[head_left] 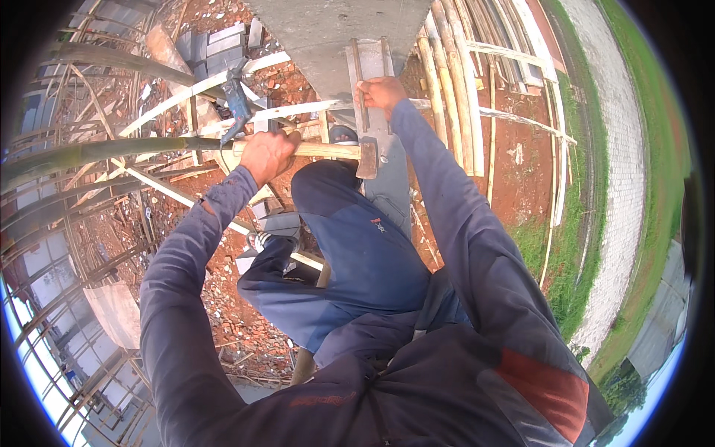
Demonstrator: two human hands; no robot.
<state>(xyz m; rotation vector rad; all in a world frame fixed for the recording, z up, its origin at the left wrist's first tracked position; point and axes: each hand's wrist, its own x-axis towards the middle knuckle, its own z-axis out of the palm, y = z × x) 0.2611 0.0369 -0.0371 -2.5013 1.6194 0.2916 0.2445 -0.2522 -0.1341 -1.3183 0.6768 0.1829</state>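
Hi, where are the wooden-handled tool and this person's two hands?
Wooden-handled tool point(328, 150): head view, on the exposed wooden handle.
Left hand point(268, 156): head view, on the back of it.
Right hand point(384, 94): head view, on the back of it.

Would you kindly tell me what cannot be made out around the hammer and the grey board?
All in the head view:
Part of the hammer handle: covered by the left grip around it.
Anything small inside the right grip: its own fingers hide it.
The grey board's near end: hidden behind the trousers.
The grey concrete's far extent: cut off by the upper edge.
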